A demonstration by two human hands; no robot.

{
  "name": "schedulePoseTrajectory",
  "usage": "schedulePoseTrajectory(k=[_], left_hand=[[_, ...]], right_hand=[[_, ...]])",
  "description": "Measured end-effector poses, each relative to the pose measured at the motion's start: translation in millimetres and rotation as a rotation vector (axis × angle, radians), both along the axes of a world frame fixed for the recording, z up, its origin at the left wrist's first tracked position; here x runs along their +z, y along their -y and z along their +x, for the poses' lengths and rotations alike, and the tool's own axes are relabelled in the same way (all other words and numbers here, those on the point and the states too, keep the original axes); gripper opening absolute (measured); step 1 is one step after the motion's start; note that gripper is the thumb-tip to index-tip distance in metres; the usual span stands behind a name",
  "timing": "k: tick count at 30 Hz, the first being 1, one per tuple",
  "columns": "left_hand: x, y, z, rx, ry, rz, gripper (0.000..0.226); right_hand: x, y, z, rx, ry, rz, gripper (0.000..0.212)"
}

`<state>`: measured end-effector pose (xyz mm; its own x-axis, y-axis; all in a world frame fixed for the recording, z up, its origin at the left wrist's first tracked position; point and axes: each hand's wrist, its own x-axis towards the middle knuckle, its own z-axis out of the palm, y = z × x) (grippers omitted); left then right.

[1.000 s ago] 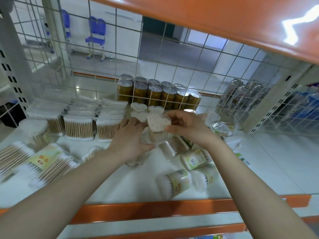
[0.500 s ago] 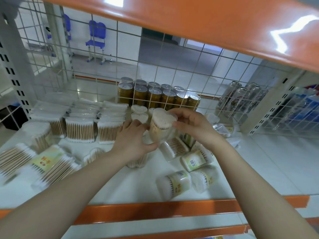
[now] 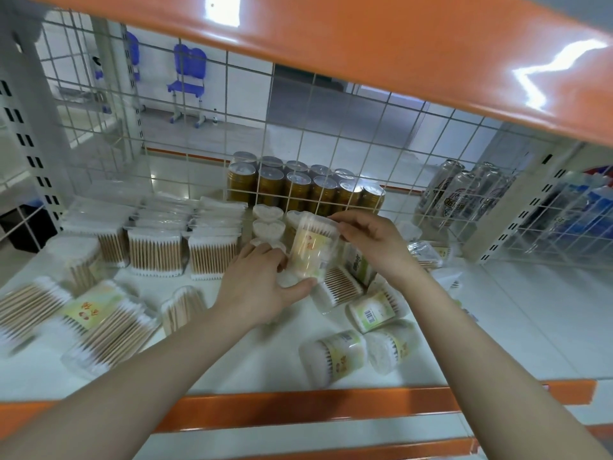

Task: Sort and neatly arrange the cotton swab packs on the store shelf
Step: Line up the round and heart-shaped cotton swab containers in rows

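A clear heart-shaped cotton swab tub [image 3: 311, 249] with a yellow label is held upright above the white shelf [image 3: 258, 363]. My left hand [image 3: 262, 283] grips its bottom and my right hand [image 3: 371, 244] pinches its top edge. Behind it stand two upright heart-shaped tubs [image 3: 268, 222]. Several round swab tubs [image 3: 335, 356] lie on their sides at the front right. Rectangular swab packs [image 3: 156, 250] stand in rows at the back left, and flat loose packs [image 3: 99, 320] lie at the front left.
Gold cans [image 3: 302, 190] stand in rows behind the wire grid [image 3: 331, 141] at the back. Silver cans [image 3: 461, 194] stand at the right behind a wire divider. An orange shelf edge [image 3: 365, 54] hangs overhead, and another orange edge [image 3: 315, 410] runs along the shelf front.
The tub has been lifted and turned from lid-up to tilted upright with its label showing. My left hand moved from beside the tub to under its bottom.
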<state>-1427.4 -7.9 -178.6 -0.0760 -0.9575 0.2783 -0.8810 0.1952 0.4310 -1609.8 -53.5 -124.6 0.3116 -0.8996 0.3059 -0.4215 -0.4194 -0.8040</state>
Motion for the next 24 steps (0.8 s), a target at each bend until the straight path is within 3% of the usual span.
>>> schedulePoseTrajectory(k=[3, 8, 16, 24], left_hand=[[-0.7, -4.5, -1.8, 0.001, -0.008, 0.000, 0.054], [-4.6, -8.7, -1.1, -0.010, -0.020, -0.008, 0.069], [-8.9, -9.2, -2.0, -0.017, -0.069, -0.048, 0.066], [-5.4, -2.1, -3.1, 0.044, 0.111, -0.063, 0.061]], right_hand=[[-0.6, 0.7, 2.7, -0.005, -0.006, 0.000, 0.022], [-0.3, 1.1, 5.8, 0.014, 0.004, -0.001, 0.019], [0.3, 3.1, 8.8, 0.017, 0.008, 0.024, 0.018], [4.8, 3.0, 0.9, 0.016, -0.037, 0.071, 0.011]])
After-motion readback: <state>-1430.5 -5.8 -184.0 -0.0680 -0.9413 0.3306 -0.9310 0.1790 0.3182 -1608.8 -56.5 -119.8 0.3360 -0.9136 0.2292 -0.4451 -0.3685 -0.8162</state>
